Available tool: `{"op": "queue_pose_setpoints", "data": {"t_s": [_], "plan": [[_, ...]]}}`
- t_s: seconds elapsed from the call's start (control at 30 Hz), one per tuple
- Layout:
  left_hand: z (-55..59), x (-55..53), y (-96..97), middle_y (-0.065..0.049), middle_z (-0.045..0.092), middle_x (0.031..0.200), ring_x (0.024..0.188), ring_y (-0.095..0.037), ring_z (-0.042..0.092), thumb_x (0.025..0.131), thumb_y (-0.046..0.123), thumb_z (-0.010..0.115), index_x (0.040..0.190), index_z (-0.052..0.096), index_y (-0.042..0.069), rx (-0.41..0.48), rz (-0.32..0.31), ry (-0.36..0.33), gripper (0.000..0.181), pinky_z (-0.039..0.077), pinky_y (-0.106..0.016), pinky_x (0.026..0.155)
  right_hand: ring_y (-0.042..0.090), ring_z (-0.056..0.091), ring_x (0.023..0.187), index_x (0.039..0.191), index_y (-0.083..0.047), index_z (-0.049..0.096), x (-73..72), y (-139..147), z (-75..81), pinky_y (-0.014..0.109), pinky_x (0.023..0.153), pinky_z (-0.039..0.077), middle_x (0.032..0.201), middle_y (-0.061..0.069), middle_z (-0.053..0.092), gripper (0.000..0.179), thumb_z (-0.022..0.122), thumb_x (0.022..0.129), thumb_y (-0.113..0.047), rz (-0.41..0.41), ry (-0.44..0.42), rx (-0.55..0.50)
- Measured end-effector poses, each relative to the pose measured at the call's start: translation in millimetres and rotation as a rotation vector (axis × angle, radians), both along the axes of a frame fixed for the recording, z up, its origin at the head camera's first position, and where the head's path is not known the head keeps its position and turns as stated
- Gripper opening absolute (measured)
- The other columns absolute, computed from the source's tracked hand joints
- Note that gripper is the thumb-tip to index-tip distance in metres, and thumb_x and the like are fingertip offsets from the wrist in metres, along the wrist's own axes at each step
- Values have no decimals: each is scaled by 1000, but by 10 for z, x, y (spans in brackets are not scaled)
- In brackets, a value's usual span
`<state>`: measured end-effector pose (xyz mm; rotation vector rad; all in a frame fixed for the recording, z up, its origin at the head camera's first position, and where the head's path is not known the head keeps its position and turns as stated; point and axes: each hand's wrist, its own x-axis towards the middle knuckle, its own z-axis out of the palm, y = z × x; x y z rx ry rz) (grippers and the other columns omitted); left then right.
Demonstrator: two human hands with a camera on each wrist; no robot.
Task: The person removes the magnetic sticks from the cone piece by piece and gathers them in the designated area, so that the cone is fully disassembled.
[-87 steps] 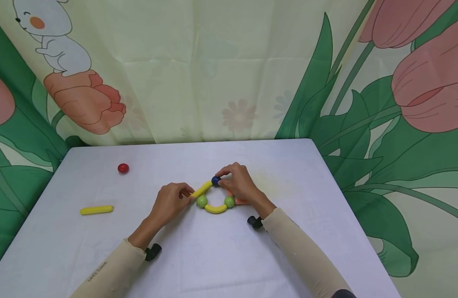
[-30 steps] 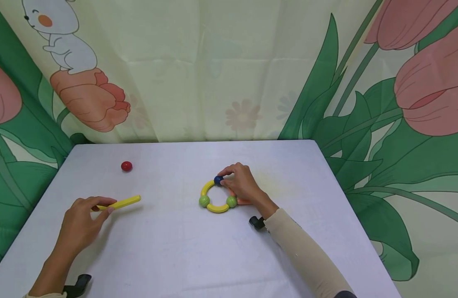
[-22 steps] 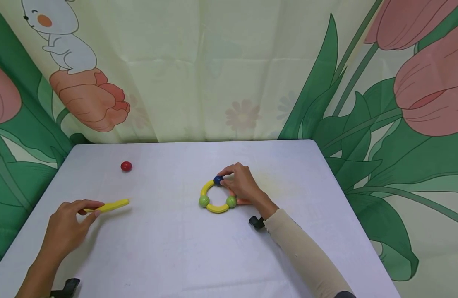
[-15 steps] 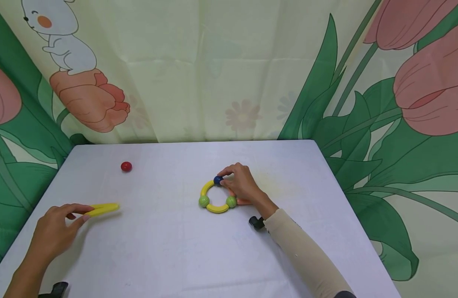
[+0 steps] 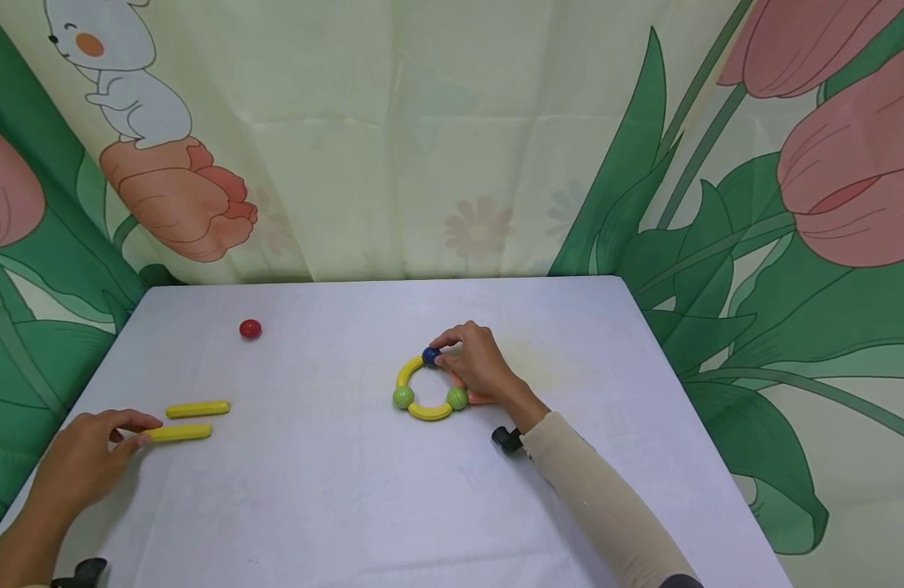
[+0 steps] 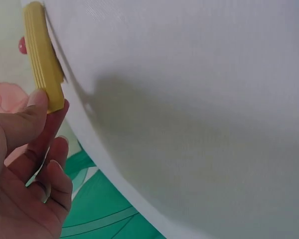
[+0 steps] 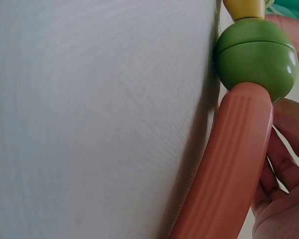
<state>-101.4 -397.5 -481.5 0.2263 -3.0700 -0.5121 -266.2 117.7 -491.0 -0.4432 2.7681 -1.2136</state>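
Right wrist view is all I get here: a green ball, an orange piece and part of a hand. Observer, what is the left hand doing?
Observer: The left hand pinches a yellow stick.
Operator: Anything lying close to that?
Observer: Yes, the head view shows a second stick on its far side, with a gap between them.
Operator: And what is pinched at the fingertips on my side?
Observer: From the head view, the right hand pinches a blue ball.
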Motion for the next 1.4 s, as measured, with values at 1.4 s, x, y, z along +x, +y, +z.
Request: {"op": "queue_pose_setpoints", "data": {"t_s": [1.4], "plan": [[9,-6,160,-33,68,116,100,-50,53,90,3,80,115,72,1,-27,80,74,26,45,-68,77,21,60,111,109,-19,84,-11,19,-3,43,100,49,112,1,75,21,85,90,-10,36,37,1]]}}
